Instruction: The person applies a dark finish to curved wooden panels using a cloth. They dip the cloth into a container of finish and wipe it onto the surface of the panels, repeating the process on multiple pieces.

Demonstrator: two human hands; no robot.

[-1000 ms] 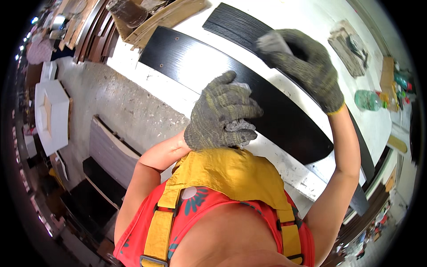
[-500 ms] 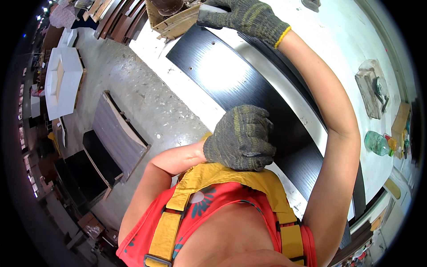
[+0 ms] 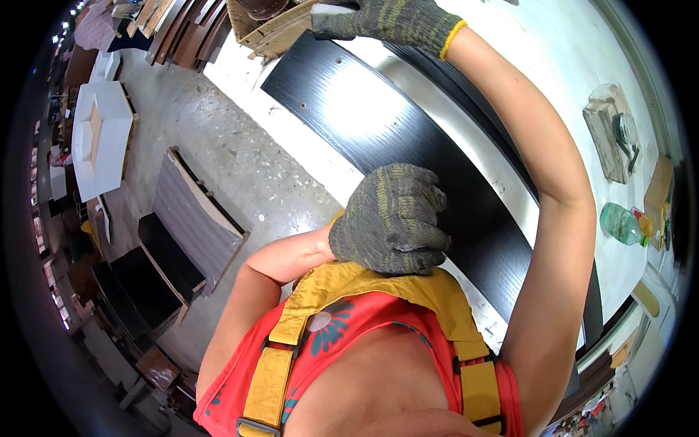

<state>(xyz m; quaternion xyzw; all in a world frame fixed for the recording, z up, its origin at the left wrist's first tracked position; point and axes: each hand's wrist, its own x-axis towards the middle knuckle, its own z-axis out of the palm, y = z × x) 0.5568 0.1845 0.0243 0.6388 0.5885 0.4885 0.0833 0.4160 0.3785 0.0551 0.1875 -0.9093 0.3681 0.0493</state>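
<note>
A long black board [image 3: 408, 131] with a faint wood grain and small holes near its far end lies slantwise on a white tabletop [image 3: 553, 80]. My left hand [image 3: 389, 218], in a grey-green knitted glove, is curled closed in front of my chest, over the board's near left edge; what its fingers hold, if anything, is hidden. At the far end my right hand [image 3: 393, 25], gloved the same with a yellow cuff, is bent around a pale piece too cut off by the frame to name. Its thumb side is close to the board's far end.
More dark boards [image 3: 466, 87] lie right of the board. An open carton [image 3: 273, 33] stands at the far end. On the right are a grimy block [image 3: 608, 131] and a green plastic bottle [image 3: 622, 224]. Leftward, panels [image 3: 193, 218] and a white piece [image 3: 102, 138] stand on the concrete floor.
The view has shifted slightly, so the board's far end and my right hand sit a little higher and more to the left. My left hand keeps its closed shape.
</note>
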